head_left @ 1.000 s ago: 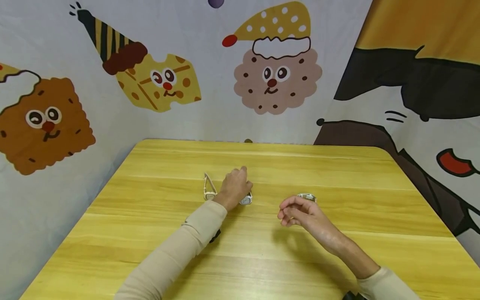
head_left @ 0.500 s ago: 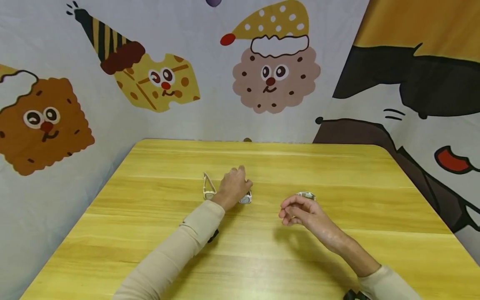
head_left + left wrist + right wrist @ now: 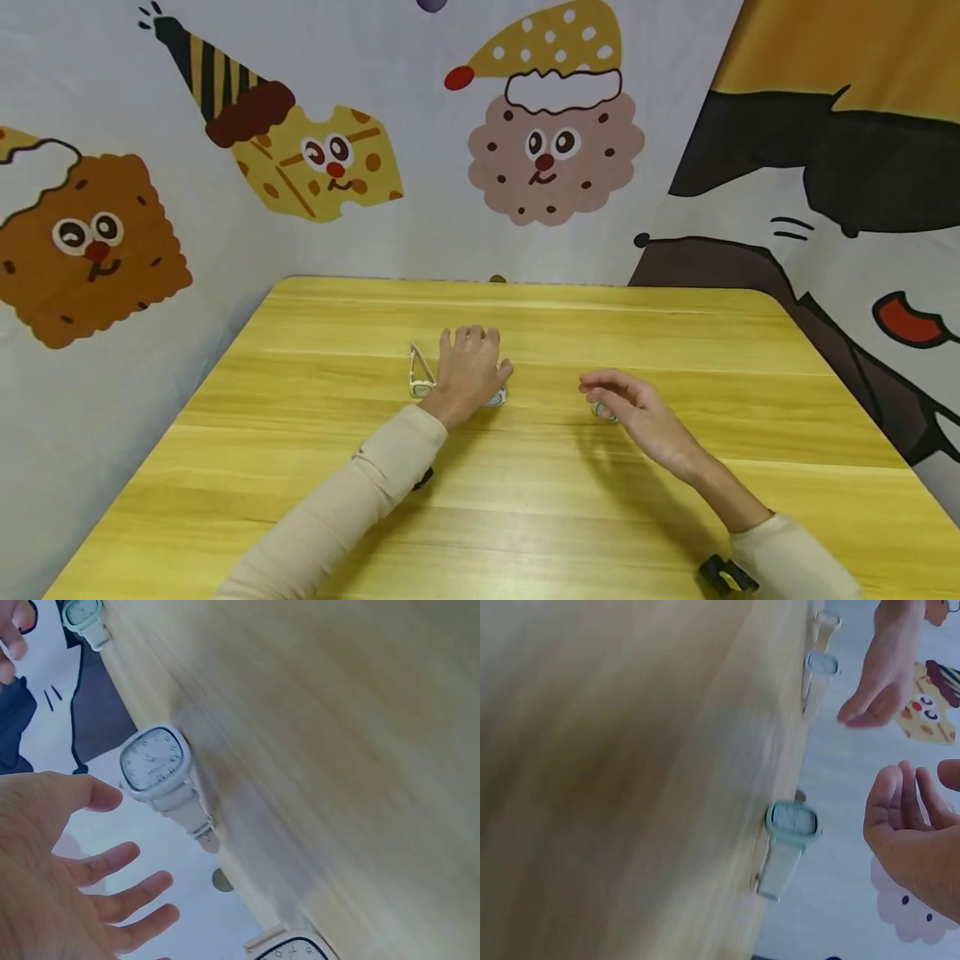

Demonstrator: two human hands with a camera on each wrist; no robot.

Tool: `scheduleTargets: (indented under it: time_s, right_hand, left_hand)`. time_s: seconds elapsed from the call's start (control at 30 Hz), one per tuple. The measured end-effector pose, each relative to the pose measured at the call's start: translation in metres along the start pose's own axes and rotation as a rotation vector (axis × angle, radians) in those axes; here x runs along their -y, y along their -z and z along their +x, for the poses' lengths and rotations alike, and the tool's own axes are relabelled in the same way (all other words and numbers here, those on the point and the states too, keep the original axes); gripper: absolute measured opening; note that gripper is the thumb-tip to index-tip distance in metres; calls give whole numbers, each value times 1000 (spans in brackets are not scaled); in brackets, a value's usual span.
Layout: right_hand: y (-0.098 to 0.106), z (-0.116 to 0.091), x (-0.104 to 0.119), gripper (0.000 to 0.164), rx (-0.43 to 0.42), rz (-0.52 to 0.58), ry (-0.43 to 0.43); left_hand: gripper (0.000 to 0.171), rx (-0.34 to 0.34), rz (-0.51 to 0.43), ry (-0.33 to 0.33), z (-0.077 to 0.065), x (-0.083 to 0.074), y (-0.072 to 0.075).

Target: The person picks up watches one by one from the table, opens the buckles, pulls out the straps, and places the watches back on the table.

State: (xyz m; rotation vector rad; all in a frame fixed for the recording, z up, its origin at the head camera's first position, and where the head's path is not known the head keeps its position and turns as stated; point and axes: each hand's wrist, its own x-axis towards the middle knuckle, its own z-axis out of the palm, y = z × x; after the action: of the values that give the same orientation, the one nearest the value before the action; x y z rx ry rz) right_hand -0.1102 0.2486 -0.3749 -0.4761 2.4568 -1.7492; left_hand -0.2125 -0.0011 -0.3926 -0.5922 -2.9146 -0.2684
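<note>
My left hand (image 3: 471, 367) is over the white watch (image 3: 497, 398) in the head view, hiding its strap. The left wrist view shows that hand (image 3: 67, 862) with fingers spread, the thumb tip close beside the white watch face (image 3: 154, 760) and nothing held. To its left stands a cream watch (image 3: 422, 388), strap up in a narrow loop. My right hand (image 3: 633, 417) hovers with loosely bent fingers above a pale green watch (image 3: 603, 412), covering part of it. In the right wrist view the green watch (image 3: 793, 819) stands on the table, apart from the right hand (image 3: 915, 825).
All three watches are on a yellow wood-grain table (image 3: 480, 517), spread in a loose row. Behind it hangs a white cloth (image 3: 435, 242) printed with cartoon food figures. A black strap piece (image 3: 726, 575) shows at the right sleeve.
My left hand's fingers have spread out beside the white watch. My right hand has moved slightly forward and right, uncovering the green watch's face and covering its far part.
</note>
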Motion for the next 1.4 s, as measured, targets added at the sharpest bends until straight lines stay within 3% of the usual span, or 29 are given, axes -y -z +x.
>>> scheduleTargets:
  time_s: [0.2, 0.37, 0.47, 0.6, 0.87, 1.07, 1.4]
  right_hand:
    - [6, 2, -5, 31, -45, -125, 27]
    - [7, 4, -9, 32, -76, -183, 16]
    - [7, 4, -11, 33, -97, -278, 23]
    - [8, 3, -14, 37, -114, -499, 70]
    - [13, 0, -26, 45, -55, -835, 157]
    - [18, -1, -31, 33, -36, -943, 213]
    - [20, 3, -34, 28, -53, -1051, 305]
  left_hand:
    - [45, -112, -1, -76, -6, -4, 4]
    - [53, -175, -37, -100, -12, -5, 8]
    - [60, -175, -75, -96, -17, -6, 11]
    - [67, -149, -134, -97, -28, -5, 18]
    - [70, -156, -206, -112, -53, -4, 28]
    - [65, -161, -227, -137, -66, -6, 30]
    - [68, -164, -227, -127, -67, -11, 31]
